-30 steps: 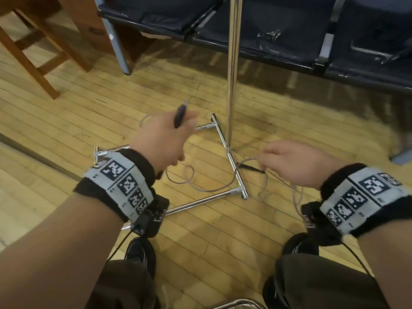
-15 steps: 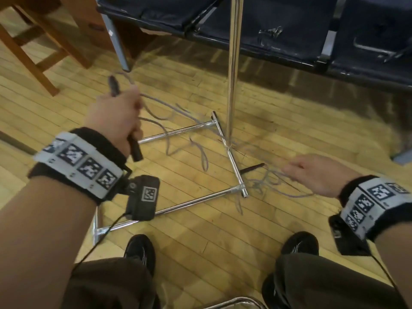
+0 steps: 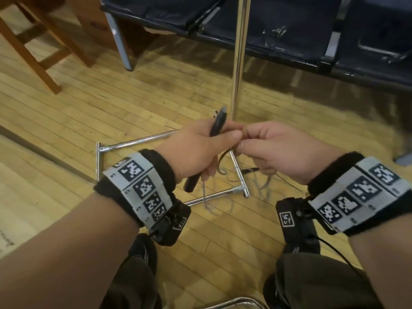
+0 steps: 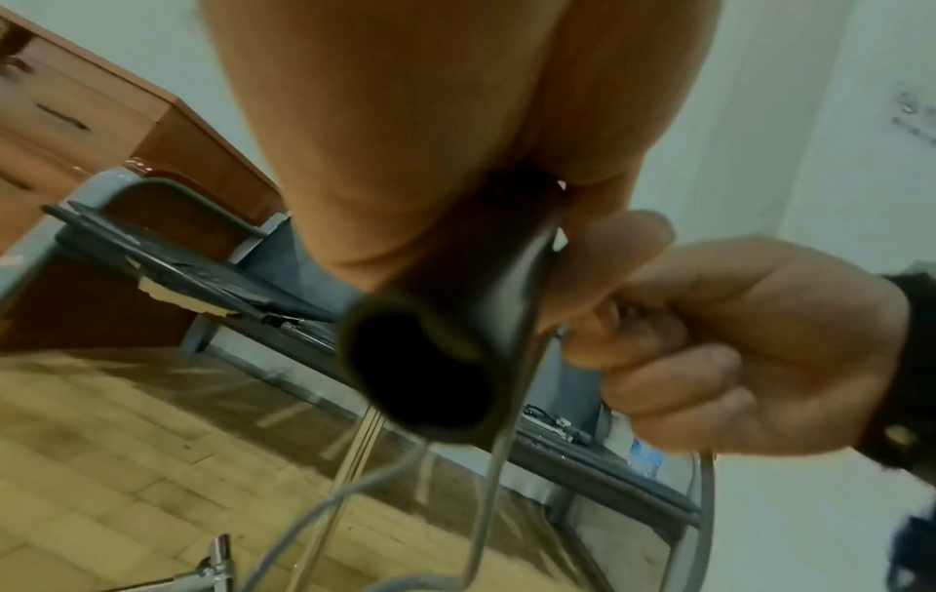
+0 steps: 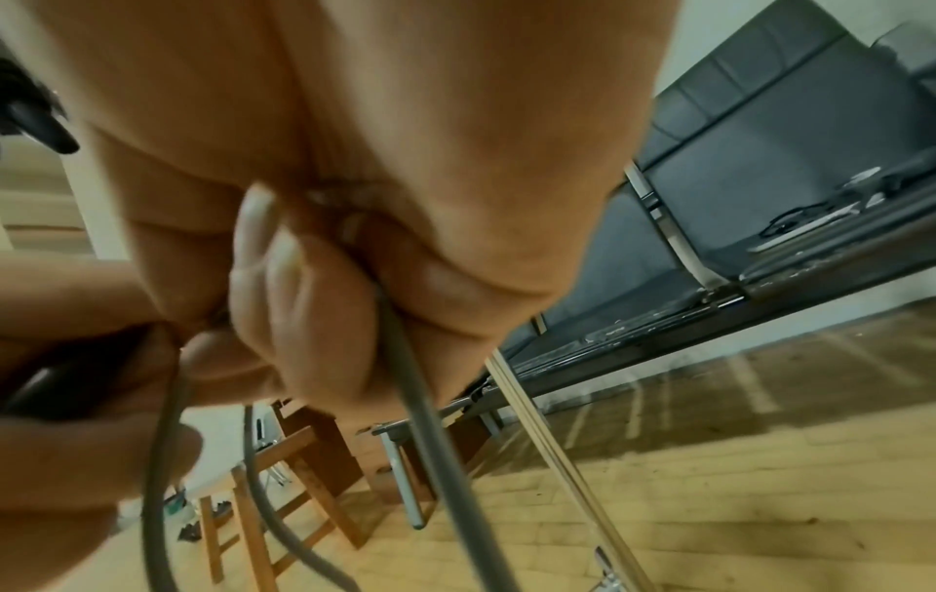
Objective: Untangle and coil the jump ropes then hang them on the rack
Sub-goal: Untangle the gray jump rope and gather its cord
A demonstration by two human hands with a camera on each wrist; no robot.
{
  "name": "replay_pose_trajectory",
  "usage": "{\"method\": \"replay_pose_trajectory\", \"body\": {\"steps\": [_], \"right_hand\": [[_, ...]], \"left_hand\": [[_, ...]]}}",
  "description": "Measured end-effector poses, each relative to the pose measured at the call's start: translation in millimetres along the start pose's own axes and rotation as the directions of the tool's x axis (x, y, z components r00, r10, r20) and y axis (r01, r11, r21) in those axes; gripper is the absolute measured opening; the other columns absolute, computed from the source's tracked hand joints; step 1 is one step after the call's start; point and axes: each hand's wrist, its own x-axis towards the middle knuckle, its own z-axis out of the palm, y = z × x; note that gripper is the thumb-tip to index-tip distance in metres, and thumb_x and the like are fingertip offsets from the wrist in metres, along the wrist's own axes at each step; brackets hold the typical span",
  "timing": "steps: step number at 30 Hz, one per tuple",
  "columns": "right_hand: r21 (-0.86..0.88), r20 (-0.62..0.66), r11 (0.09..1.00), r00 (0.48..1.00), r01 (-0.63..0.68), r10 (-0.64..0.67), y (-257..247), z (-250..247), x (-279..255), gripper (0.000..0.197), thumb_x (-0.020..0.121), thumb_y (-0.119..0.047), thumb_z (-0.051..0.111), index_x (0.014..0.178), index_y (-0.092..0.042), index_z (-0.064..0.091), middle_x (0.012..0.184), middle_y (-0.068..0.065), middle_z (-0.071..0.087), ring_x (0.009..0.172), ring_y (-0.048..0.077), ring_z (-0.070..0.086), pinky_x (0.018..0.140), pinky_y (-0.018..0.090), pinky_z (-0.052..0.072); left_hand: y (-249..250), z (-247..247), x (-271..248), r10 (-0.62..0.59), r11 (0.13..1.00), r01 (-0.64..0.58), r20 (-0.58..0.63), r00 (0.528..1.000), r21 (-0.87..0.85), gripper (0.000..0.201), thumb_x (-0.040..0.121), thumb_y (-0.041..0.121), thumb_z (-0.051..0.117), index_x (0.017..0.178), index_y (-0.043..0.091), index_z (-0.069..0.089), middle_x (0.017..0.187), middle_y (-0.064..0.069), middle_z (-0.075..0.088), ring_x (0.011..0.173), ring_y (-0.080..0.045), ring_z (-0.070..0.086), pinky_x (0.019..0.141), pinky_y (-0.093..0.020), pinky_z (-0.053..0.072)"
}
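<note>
My left hand (image 3: 200,148) grips a black jump rope handle (image 3: 217,124), whose butt end (image 4: 420,368) fills the left wrist view. My right hand (image 3: 265,143) meets it fingertip to fingertip and holds the grey rope (image 5: 420,384) in its curled fingers. Loops of grey rope (image 3: 225,172) hang below both hands and trail onto the floor in a loose heap (image 3: 265,188). A second black handle (image 3: 250,170) lies on the floor by the chrome rack's base (image 3: 214,196). The rack's upright pole (image 3: 239,56) rises just behind my hands.
A row of dark blue seats (image 3: 278,30) on metal legs stands behind the rack. A wooden stool (image 3: 44,52) and a cabinet are at the back left. My shoes (image 3: 142,248) are on the wood floor below; a chrome tube (image 3: 236,303) curves at the bottom edge.
My left hand swung back from the upper left to the middle with the handle. My right hand rose from the floor heap to meet it, lifting rope.
</note>
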Motion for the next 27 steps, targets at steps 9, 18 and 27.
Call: {"method": "replay_pose_trajectory", "body": {"steps": [9,18,27], "right_hand": [[-0.020,-0.109,0.998,0.992,0.061,-0.062,27.0,-28.2,-7.0,0.022,0.100,-0.031,0.059,0.085,-0.019,0.070,0.057,0.004,0.039,0.046,0.016,0.030,0.046,0.033,0.025],[-0.572,-0.306,0.694,0.898,-0.438,0.315,106.6,-70.3,-27.5,0.040,0.106,-0.044,0.043,0.087,-0.019,0.067,0.075,0.003,0.062,0.069,0.019,0.058,0.061,0.033,0.041],[-0.262,-0.062,0.959,0.994,-0.105,0.092,6.5,-6.7,-4.4,0.026,0.094,-0.040,0.049,0.094,-0.023,0.069,0.059,-0.014,0.049,0.056,0.008,0.044,0.063,0.037,0.035]], "left_hand": [[0.4,-13.8,6.6,0.005,0.999,0.002,-0.162,0.987,0.045,0.029,0.091,0.053,0.070,0.076,0.029,0.074,0.049,0.015,0.046,0.039,-0.005,0.038,0.038,-0.020,0.034],[-21.1,-82.3,-0.3,-0.236,0.971,0.123,-0.718,0.654,-0.207,0.020,0.096,0.044,0.063,0.094,0.028,0.075,0.084,0.007,0.073,0.051,-0.009,0.055,0.047,-0.028,0.046],[3.5,4.8,4.6,0.004,0.979,0.059,-0.306,0.952,0.197,0.028,0.104,0.045,0.055,0.128,0.054,0.066,0.070,0.019,0.072,0.051,-0.004,0.066,0.045,-0.018,0.049]]}}
